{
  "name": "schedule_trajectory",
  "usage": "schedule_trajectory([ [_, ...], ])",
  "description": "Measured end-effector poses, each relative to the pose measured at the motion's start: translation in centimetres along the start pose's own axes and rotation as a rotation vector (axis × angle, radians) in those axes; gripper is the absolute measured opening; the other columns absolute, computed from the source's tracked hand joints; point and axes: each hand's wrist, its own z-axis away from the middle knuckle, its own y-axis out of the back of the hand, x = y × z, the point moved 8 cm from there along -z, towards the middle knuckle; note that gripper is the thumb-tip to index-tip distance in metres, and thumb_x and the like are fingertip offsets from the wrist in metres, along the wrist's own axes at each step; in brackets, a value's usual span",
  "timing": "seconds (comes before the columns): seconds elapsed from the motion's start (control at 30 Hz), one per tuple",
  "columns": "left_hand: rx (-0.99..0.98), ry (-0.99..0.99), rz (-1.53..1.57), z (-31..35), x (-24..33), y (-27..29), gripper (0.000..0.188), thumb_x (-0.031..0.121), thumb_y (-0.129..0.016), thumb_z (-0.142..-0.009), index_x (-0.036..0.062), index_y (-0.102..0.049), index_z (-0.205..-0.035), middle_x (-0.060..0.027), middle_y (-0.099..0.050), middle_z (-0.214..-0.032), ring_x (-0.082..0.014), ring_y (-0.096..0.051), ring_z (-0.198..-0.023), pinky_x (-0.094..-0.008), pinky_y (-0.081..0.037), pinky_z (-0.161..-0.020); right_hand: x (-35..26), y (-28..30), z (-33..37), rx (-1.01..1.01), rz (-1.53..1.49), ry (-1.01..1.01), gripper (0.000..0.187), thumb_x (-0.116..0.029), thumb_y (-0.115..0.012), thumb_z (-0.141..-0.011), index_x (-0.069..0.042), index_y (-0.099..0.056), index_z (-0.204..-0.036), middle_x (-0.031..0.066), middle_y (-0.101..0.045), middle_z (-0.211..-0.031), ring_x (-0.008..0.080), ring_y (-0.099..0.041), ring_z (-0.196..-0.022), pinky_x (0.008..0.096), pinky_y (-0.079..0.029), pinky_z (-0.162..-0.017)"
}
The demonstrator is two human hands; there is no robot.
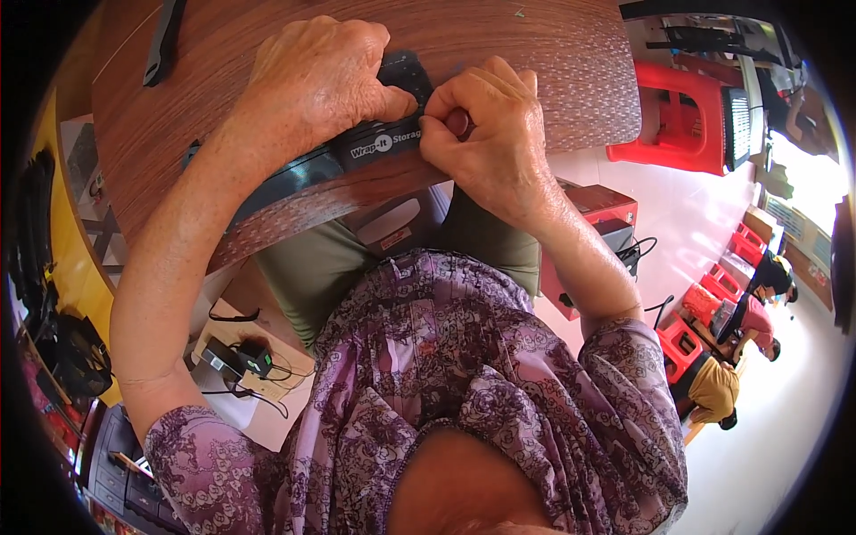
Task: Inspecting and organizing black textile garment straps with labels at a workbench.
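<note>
A flat black strap (pixel 388 141) with white printing lies along the near edge of the brown wooden table (pixel 571 62). Its left stretch, dark and shiny, runs beneath my left forearm. My left hand (pixel 321 80) is closed over the strap, fingers curled and thumb pressed against its dark upper part. Just to the right, my right hand (pixel 490 134) is wrapped round a small object with a rounded reddish-brown end (pixel 459 123), probably a tool handle. The rest of that object is hidden in the fist, close to the strap's right end.
Another dark strap-like piece (pixel 165 45) lies at the table's far left. A red plastic stool (pixel 673 120) stands right of the table. Below are a red box (pixel 602 205) and a small black device with cables (pixel 254 357). Several people sit farther off at right.
</note>
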Motion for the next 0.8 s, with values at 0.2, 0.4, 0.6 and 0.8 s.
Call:
schedule_trajectory([
  [0.2, 0.005, 0.006, 0.012, 0.0, -0.1, 0.0, 0.040, 0.030, -0.076, -0.060, 0.0046, -0.045, -0.060, -0.0119, -0.050, -0.052, -0.0275, -0.050, -0.049, -0.0395, -0.037, -0.048, -0.4, -0.2, 0.5, 0.086, -0.057, 0.164, 0.018, -0.002, -0.064, -0.055, -0.011, -0.050, -0.063, 0.0016, -0.051, -0.063, 0.0231, -0.047, -0.065, 0.0377, -0.030, -0.064],
  [0.4, 0.015, -0.028, 0.031, 0.0, -0.1, 0.0, 0.040, 0.030, -0.077, -0.060, 0.0049, -0.046, -0.060, -0.0118, -0.049, -0.051, -0.0265, -0.049, -0.049, -0.0391, -0.036, -0.048, -0.2, 0.2, 0.9, 0.072, -0.011, 0.150, 0.019, -0.005, -0.070, -0.059, -0.010, -0.054, -0.068, 0.0009, -0.053, -0.067, 0.0234, -0.049, -0.069, 0.0383, -0.032, -0.067],
  [0.6, -0.007, -0.023, 0.018, 0.0, -0.1, -0.1, 0.040, 0.029, -0.077, -0.060, 0.0050, -0.045, -0.060, -0.0118, -0.049, -0.051, -0.0280, -0.049, -0.048, -0.0394, -0.036, -0.048, 0.2, -0.2, -0.2, -0.154, 0.026, 0.034, 0.017, -0.010, -0.072, -0.061, -0.009, -0.058, -0.069, 0.0038, -0.059, -0.070, 0.0254, -0.052, -0.073, 0.0382, -0.033, -0.069],
  [0.8, 0.003, -0.027, -0.003, -0.1, -0.1, -0.2, 0.040, 0.032, -0.076, -0.061, 0.0052, -0.046, -0.061, -0.0134, -0.050, -0.052, -0.0304, -0.050, -0.049, -0.0405, -0.036, -0.048, -0.9, -1.0, 0.2, -0.192, -0.028, 0.092, 0.018, -0.013, -0.075, -0.061, -0.010, -0.059, -0.068, 0.0036, -0.059, -0.069, 0.0253, -0.053, -0.071, 0.0378, -0.034, -0.069],
])
